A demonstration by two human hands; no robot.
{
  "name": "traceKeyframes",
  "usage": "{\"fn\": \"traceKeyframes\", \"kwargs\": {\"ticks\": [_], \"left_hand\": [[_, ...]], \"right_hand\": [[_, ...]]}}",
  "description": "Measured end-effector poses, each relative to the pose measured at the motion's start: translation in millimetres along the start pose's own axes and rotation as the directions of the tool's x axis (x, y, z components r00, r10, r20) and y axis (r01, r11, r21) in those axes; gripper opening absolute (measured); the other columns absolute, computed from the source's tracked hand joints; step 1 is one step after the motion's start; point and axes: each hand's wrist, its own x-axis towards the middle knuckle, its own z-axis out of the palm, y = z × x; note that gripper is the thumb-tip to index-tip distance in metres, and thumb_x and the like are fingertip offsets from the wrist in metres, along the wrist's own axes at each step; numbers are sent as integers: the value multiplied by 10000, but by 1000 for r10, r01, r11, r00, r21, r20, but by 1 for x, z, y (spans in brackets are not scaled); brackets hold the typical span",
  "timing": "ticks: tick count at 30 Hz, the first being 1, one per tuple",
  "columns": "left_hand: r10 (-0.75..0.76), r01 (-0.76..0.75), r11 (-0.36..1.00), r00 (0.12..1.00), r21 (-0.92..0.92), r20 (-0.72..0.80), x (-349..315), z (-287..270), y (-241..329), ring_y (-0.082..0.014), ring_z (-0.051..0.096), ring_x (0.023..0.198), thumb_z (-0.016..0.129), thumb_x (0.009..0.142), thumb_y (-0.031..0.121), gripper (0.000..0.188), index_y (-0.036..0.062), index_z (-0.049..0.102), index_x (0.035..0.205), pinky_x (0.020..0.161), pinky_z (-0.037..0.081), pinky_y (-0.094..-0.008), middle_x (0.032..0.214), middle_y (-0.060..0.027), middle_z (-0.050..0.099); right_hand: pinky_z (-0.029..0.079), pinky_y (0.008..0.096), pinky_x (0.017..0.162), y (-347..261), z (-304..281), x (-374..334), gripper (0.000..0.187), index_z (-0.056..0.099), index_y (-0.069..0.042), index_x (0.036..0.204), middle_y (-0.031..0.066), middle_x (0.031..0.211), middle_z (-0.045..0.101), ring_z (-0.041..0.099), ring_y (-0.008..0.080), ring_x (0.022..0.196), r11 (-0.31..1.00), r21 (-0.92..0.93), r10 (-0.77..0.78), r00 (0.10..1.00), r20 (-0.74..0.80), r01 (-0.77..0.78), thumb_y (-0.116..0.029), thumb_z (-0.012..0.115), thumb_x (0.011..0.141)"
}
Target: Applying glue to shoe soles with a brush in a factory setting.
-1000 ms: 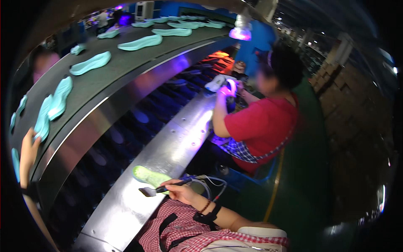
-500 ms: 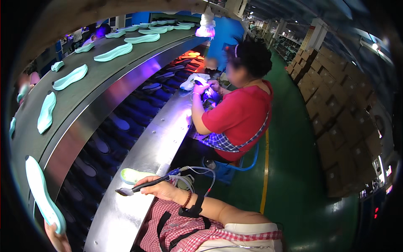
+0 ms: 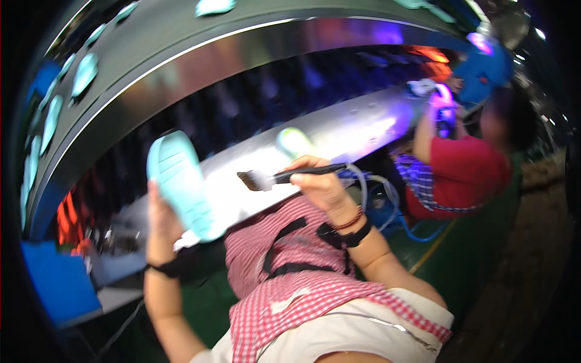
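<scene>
Clock positions run from view centre. Main change: the left hand (image 3: 162,215) now has the pale turquoise, grooved foam shoe sole (image 3: 179,181) in front of the body, at 9 o'clock. 1.0 s ago that hand was out at the soles on the dark green conveyor belt (image 3: 151,37); 0.5 s ago it had one at the far 8 o'clock rim. View has swung too, so the belt now arcs across 10 to 12.

Left hand: gripping the sole by its near-side edge, some fingers hidden behind it. Sole is tilted, toe/heel ends at about 11 and 5, grooved face to the camera. It overlaps the shiny metal desk (image 3: 357,128) in view; can't tell if it touches.

Right hand (image 3: 324,192): closed around the black-handled brush (image 3: 283,178), same as both earlier frames. Dark bristles point to 9, toward the sole, near but apart.

Yellow-green shoe sole (image 3: 295,142): lying on the desk just past the brush, toward 12. No hand on it now; in the first frame the brush hand was over it.

My read: pickup is done, sole and brush are together in the work area, brush contact not started. Bit of motion blur, so bristle load unreadable.
</scene>
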Motion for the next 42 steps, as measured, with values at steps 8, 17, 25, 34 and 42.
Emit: {"fn": "traceKeyframes", "kwargs": {"ticks": [8,17,25,34,42], "left_hand": [[86,-36,918,990,-396,110,2,18,-101,-323,538,965,153,808,671,762,98,406,1242,857,408,-532,1127,-148,519],[50,-62,892,998,-448,-39,2,33,-128,-293,478,1073,234,835,596,688,66,395,1243,963,335,-448,1177,-153,486],[221,-257,942,959,-216,-180,-1,25,-98,-271,534,960,206,841,596,678,52,465,1153,867,420,-406,1037,-134,553],[83,-90,923,996,-374,-35,-4,64,-114,-284,561,932,181,841,608,690,90,417,1230,894,407,-454,1113,-131,537],[199,-232,897,972,-376,-126,-7,64,-100,-284,579,812,168,843,609,690,63,455,1153,744,480,-394,965,-153,573]], "right_hand": [[458,220,741,51,12,30,190,617,30,907,83,859,630,584,115,794,959,-214,181,982,-56,-188,-8,638,722],[460,212,688,44,40,38,170,637,16,852,91,837,636,586,107,742,767,-641,37,999,16,-18,-61,644,700],[430,236,576,-7,48,-10,206,672,-30,822,77,692,593,570,135,652,420,-906,395,887,239,57,-87,702,626],[467,217,654,-19,60,3,160,641,12,878,76,774,637,584,103,715,785,-614,33,984,173,82,-52,644,732],[474,218,670,-21,54,-8,159,650,4,878,100,815,642,595,115,746,822,-568,113,965,237,43,-42,647,726]]}}
